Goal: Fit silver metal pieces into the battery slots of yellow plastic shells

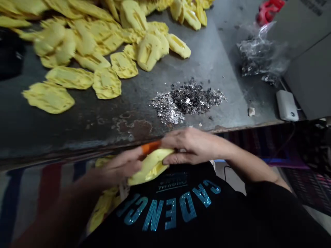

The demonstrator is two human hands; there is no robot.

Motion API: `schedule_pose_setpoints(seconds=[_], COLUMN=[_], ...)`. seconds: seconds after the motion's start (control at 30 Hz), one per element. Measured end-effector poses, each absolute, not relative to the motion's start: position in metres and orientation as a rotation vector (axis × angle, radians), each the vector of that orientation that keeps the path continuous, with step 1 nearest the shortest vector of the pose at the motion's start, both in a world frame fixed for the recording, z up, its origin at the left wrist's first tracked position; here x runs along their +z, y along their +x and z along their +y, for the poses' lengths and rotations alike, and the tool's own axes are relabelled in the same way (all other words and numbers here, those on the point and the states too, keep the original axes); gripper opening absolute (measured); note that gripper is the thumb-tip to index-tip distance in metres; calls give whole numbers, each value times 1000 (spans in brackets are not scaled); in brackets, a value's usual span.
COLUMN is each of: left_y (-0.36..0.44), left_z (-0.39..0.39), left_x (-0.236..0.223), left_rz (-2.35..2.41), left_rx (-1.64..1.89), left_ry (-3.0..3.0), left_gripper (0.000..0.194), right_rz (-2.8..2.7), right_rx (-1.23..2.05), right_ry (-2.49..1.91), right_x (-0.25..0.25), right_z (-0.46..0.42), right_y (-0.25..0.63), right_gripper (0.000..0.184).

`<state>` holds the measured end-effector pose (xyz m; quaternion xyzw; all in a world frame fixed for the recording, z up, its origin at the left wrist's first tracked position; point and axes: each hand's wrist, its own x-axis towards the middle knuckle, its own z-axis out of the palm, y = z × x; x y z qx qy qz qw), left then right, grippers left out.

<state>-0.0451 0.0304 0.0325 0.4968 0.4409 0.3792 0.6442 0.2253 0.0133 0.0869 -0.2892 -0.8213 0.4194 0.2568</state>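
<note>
Head view: a yellow piece (151, 167), molded and hollowed on one face, is held between two bare hands in front of a black shirt (201, 229), just off the near edge of the bench (77, 129). The right hand (193, 144) is partly closed, pinching the piece's upper right end between its thumb and curved fingers. The left hand (120, 168), blurred, has its fingers bent around the other end; how tightly it grips cannot be told. An orange band (151, 147) circles a finger beside the piece. With no bench under it, the piece could drop if either grip loosened, and it looks soft enough to dent or tear if squeezed hard. Shiny flakes (191, 98) lie heaped near the bench edge, close to the right hand, so an upward or forward sweep might scatter them or stick some to the piece. More yellow pieces (53, 98) are piled at the far left.
</note>
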Motion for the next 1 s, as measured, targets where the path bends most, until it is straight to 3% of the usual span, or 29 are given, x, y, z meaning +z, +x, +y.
schedule_pose_setpoints(seconds=[0.13, 0.2, 0.27, 0.37, 0.5, 0.77, 1.0], left_y=[4, 13, 13, 12, 20, 23, 21], left_z=[8, 11, 20, 31, 34, 31, 33], left_x=[33, 34, 35, 39, 41, 35, 28], left_rz=[998, 944, 844, 748, 736, 757, 695], left_rx=[735, 584, 396, 312, 379, 347, 325], left_ry=[1043, 978, 885, 757, 683, 620, 515], left_gripper=[75, 83, 92, 90, 77, 73, 70], right_rz=[-1922, -1774, -1636, -1671, -1841, -1802, -1648], right_rx=[1132, 883, 488, 199, 206, 497, 75], right_ry=[-1022, -1237, -1547, -1851, -1934, -1882, -2143], right_x=[53, 42, 32, 17, 5, 17, 9], right_z=[-45, -59, -63, -55, -36, -33, -4], right_y=[258, 287, 317, 345, 351, 365, 390], right_gripper=[27, 25, 11, 13, 17, 14, 33])
